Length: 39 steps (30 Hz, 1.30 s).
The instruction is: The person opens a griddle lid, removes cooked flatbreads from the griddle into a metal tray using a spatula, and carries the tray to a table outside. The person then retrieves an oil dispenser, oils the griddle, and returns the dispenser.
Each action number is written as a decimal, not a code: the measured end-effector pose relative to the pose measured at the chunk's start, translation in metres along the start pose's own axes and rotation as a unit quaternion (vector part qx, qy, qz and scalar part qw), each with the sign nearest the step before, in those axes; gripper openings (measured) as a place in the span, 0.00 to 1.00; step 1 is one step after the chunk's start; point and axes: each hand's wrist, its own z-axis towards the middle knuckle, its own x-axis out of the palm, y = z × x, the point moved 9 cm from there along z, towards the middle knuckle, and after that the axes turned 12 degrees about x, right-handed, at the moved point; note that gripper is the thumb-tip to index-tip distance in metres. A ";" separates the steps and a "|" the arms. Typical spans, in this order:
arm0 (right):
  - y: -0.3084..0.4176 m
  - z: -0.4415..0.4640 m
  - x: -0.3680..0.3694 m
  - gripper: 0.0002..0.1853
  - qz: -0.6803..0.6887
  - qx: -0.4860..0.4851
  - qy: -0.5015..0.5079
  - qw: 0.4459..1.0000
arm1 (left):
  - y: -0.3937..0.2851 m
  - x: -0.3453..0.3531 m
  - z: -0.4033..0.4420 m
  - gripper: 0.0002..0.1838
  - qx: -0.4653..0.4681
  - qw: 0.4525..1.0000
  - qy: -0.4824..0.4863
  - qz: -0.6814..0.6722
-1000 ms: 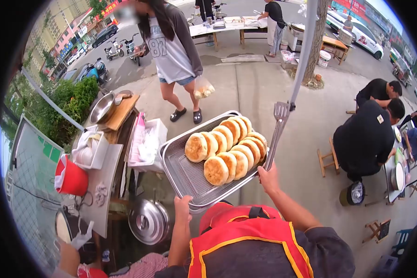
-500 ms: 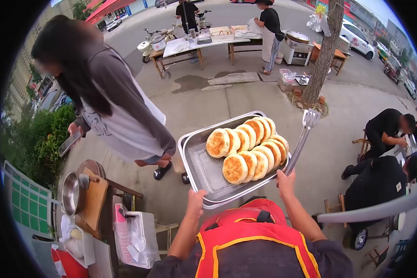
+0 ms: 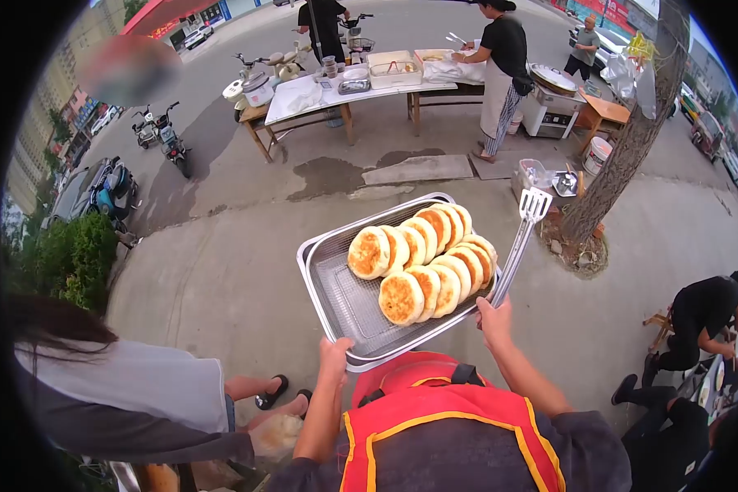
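Observation:
My left hand [image 3: 334,357] is closed on the near left corner of a metal tray [image 3: 326,283] with a mesh basket inside it. My right hand [image 3: 494,321] grips a pair of metal tongs [image 3: 517,254] at the tray's right edge, where it also seems to support the tray. The tongs' slotted ends point up and away from me. Two rows of browned round flatbreads [image 3: 402,297] lean on one another in the tray's right part. The left part shows bare mesh. Fingers under the rim are hidden.
Ahead stands a long table [image 3: 316,100] with containers, and a person in an apron [image 3: 500,90] behind it. A tree trunk [image 3: 631,139] rises at right. A person in a grey top [image 3: 139,385] is close at left. People sit at lower right [image 3: 697,320].
I have moved forward with the tray; the table and tree look nearer. The person at left has dropped back to the lower left of the view. Both hands keep their holds.

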 end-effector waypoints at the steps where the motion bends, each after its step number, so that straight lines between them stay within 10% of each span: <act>1: 0.006 0.039 0.022 0.10 0.010 -0.004 0.001 1.000 | -0.002 0.022 0.041 0.14 -0.010 0.999 0.024 -0.019; 39: 0.308 1.286 0.528 0.11 0.049 -0.043 0.034 0.997 | 0.133 0.607 1.286 0.19 0.010 0.999 0.033 -0.011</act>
